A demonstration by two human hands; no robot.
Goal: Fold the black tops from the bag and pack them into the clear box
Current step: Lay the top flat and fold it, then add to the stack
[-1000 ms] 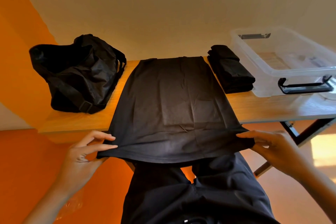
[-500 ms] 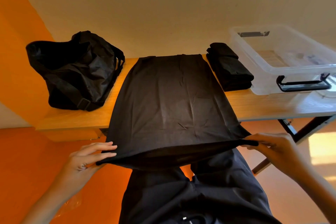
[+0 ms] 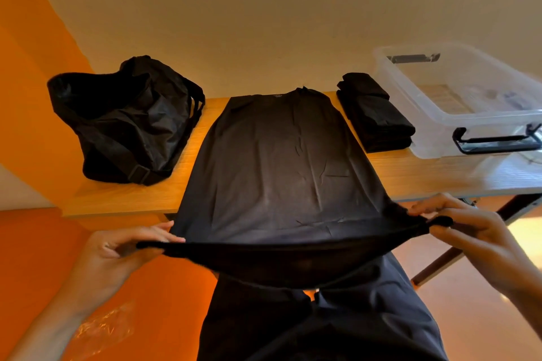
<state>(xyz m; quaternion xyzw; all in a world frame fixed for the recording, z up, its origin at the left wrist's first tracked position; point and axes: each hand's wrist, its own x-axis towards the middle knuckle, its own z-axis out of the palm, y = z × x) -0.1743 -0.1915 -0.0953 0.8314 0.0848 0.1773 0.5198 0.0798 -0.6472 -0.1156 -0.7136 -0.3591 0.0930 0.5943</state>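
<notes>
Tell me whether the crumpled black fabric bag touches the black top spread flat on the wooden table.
Apart. The head view shows a strip of bare wooden table running between the black bag and the spread top.

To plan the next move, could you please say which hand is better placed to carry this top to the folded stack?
Probably the right hand: it pinches the top on the side of the folded stack and clear box, while the left hand holds the corner nearer the bag.
</notes>
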